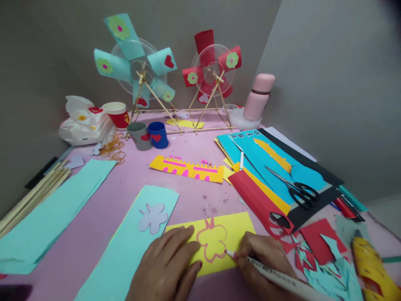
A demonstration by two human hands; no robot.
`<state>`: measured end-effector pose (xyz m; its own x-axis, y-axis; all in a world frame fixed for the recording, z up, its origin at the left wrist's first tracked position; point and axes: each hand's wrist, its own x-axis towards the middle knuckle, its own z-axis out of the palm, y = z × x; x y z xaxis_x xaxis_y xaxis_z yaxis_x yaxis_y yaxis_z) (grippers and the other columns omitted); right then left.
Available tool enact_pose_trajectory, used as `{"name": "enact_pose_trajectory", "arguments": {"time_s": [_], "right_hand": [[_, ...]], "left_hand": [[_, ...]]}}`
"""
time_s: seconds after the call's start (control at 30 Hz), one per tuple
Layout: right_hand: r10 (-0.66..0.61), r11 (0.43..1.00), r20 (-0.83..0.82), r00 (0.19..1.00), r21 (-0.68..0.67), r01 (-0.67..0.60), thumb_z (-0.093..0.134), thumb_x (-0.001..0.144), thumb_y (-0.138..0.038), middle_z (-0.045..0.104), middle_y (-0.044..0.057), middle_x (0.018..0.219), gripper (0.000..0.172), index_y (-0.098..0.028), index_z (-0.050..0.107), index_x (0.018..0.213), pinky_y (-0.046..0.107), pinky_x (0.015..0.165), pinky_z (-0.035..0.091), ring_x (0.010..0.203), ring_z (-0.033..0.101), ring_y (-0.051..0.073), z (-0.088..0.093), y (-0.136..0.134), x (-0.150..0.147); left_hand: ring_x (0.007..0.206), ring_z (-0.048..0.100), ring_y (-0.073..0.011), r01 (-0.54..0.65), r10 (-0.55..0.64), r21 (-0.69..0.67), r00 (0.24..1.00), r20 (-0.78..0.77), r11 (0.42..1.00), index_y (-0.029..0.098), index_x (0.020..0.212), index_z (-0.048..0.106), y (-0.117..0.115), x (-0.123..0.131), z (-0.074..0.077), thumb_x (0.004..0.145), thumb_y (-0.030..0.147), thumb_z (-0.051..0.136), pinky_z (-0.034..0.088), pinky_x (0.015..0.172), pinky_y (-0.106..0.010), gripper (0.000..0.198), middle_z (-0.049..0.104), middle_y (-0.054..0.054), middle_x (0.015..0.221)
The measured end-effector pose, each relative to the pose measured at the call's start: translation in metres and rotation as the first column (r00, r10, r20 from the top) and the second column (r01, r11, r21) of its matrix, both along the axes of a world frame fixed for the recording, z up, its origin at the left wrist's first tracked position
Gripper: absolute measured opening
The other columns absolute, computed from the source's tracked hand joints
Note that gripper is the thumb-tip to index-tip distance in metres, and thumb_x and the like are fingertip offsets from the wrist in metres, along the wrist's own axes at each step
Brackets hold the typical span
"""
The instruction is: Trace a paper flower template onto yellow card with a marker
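Note:
A yellow paper strip (241, 228) lies in front of me with a butterfly outline (216, 242) drawn on it in a reddish line. My left hand (166, 263) rests on the strip's left end, its fingers stretched out. In my right hand (266, 259) is a marker pen (282, 276), its tip touching the lower right of the outline. Just beyond my left hand, a pale lilac butterfly cutout (153, 218) sits on a light turquoise paper strip (125, 246).
Scissors (294, 184) and a cutter (241, 159) lie on coloured sheets at right, near paper scraps (328, 267) and a yellow glue gun (372, 259). Two paper windmills (144, 79) stand behind paper rings (159, 136). Wooden sticks (37, 192) lie left; a pink flask (258, 98) stands back right.

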<state>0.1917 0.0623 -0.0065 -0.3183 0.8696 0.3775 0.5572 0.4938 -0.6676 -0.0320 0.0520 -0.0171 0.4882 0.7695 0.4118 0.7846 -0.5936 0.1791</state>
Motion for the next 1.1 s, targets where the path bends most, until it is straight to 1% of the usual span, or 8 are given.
{"name": "enact_pose_trajectory", "arguments": {"time_s": [0.13,0.27,0.47,0.57,0.67,0.77,0.9,1.1], "right_hand": [[-0.01,0.999,-0.043,0.999,-0.032,0.008,0.043,0.075,-0.013,0.049,-0.006,0.046,0.016,-0.021,0.046,0.061,0.018,0.041,0.03,0.04,0.045,0.006,-0.002,0.0,-0.001],[-0.015,0.999,-0.068,0.998,-0.05,0.011,0.044,0.074,-0.014,0.046,-0.007,0.047,0.014,-0.021,0.045,0.062,0.018,0.04,0.027,0.039,0.041,0.006,-0.004,0.0,-0.002],[-0.014,0.997,-0.065,0.998,-0.081,0.009,0.044,0.074,-0.015,0.047,-0.007,0.048,0.012,-0.021,0.044,0.063,0.019,0.04,0.027,0.04,0.041,0.007,-0.007,0.001,-0.002],[-0.027,0.999,-0.088,0.996,-0.045,0.023,0.044,0.074,-0.016,0.048,-0.006,0.048,0.011,-0.021,0.046,0.065,0.019,0.039,0.027,0.04,0.042,0.007,-0.012,0.001,-0.004],[-0.033,0.999,-0.12,0.992,0.005,0.034,0.044,0.074,-0.016,0.049,-0.006,0.049,0.01,-0.022,0.045,0.066,0.019,0.038,0.026,0.038,0.041,0.007,-0.017,0.002,-0.005],[-0.039,0.999,-0.122,0.992,0.011,0.041,0.044,0.074,-0.016,0.049,-0.006,0.049,0.01,-0.022,0.045,0.067,0.019,0.038,0.026,0.038,0.041,0.007,-0.02,0.003,-0.006],[-0.036,0.999,-0.101,0.994,0.006,0.037,0.044,0.074,-0.017,0.048,-0.007,0.046,0.012,-0.022,0.044,0.063,0.017,0.037,0.029,0.037,0.042,0.007,-0.012,0.004,-0.007],[-0.012,1.0,-0.02,1.0,-0.029,0.012,0.041,0.076,-0.019,0.055,-0.002,0.045,0.015,-0.021,0.045,0.061,0.016,0.036,0.034,0.036,0.048,0.008,0.0,0.006,-0.01]], "left_hand": [[0.099,0.062,-0.0182,0.013,-0.012,0.034,1.0,-0.009,0.999,0.024,0.1,0.061,0.003,0.0,0.001,0.084,0.035,0.056,0.053,0.08,-0.029,0.021,0.069,-0.003,0.107],[0.101,0.061,-0.0181,0.002,-0.002,0.009,1.0,-0.026,1.0,0.024,0.102,0.06,0.004,0.001,0.001,0.083,0.035,0.057,0.053,0.081,-0.03,0.021,0.068,-0.003,0.109],[0.101,0.061,-0.018,0.001,0.0,0.006,1.0,-0.017,1.0,0.025,0.102,0.059,0.0,0.0,0.0,0.083,0.035,0.057,0.053,0.081,-0.029,0.021,0.068,-0.002,0.109],[0.103,0.06,-0.0181,-0.012,0.011,-0.015,0.999,-0.031,1.0,0.026,0.103,0.059,0.0,0.0,0.001,0.084,0.035,0.057,0.052,0.083,-0.03,0.021,0.067,-0.002,0.111],[0.1,0.061,-0.0182,0.007,-0.007,0.026,1.0,-0.017,1.0,0.025,0.102,0.06,0.001,-0.001,0.0,0.084,0.035,0.056,0.053,0.08,-0.03,0.021,0.068,-0.003,0.108],[0.098,0.062,-0.0185,0.013,-0.012,0.04,1.0,-0.014,0.999,0.024,0.101,0.06,0.002,0.0,0.001,0.083,0.035,0.056,0.054,0.078,-0.03,0.021,0.069,-0.003,0.106],[0.099,0.062,-0.0183,0.002,-0.002,0.019,1.0,-0.008,1.0,0.024,0.1,0.06,0.002,0.002,0.002,0.083,0.035,0.057,0.053,0.079,-0.029,0.021,0.068,-0.003,0.107],[0.102,0.06,-0.0191,0.003,-0.003,-0.011,1.0,-0.016,1.0,0.024,0.104,0.059,0.001,0.0,0.001,0.082,0.034,0.059,0.053,0.081,-0.031,0.024,0.067,-0.003,0.11]]}}
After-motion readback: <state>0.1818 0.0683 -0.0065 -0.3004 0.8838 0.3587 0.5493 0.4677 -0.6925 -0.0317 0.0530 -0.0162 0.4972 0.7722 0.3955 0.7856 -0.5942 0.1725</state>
